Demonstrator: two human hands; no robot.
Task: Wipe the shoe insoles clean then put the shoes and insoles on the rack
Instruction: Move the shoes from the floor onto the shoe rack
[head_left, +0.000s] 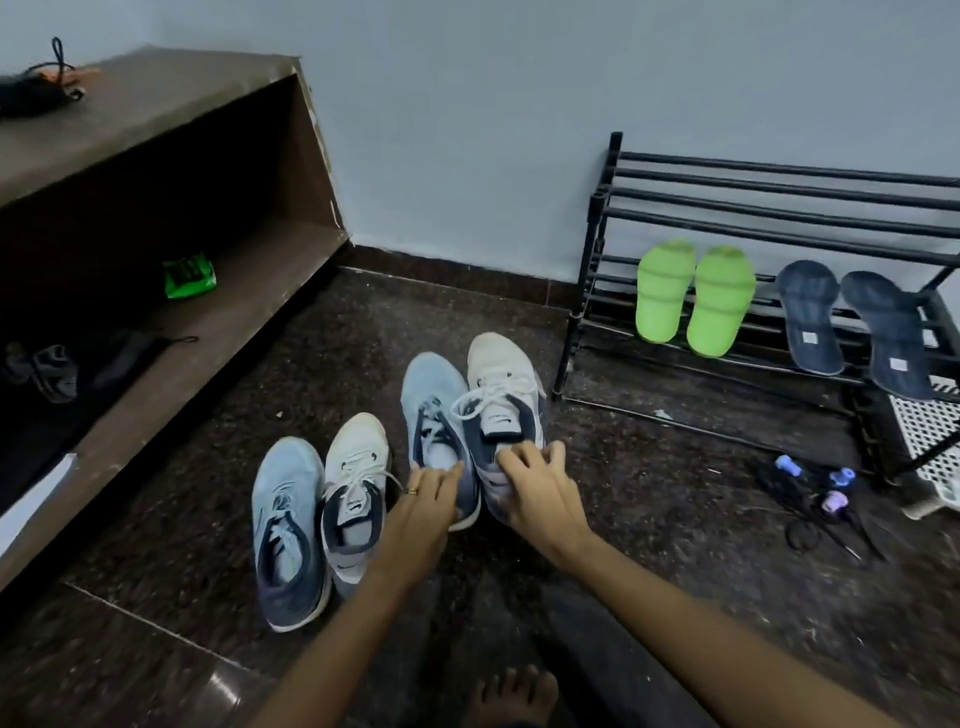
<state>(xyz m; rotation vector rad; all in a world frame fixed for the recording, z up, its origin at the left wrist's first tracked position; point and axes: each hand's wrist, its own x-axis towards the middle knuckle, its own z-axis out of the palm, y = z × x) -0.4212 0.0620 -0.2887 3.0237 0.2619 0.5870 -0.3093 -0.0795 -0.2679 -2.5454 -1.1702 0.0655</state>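
Fingers of the right hand (540, 488) curl over the white shoe (498, 374); left hand (423, 501) touches the blue shoe (431, 384) — grip unclear. Cords (795, 493) lie before the rack (594, 244) — green insoles (662, 291), navy insoles (810, 317) on it.

The left hand (421, 512) wears a gold ring (412, 491); forearms (332, 639) and foot (514, 693) are bare.

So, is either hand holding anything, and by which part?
Right hand grips the white and navy shoe at its collar. Left hand lies on the light blue shoe at its heel collar; whether it grips cannot be told.
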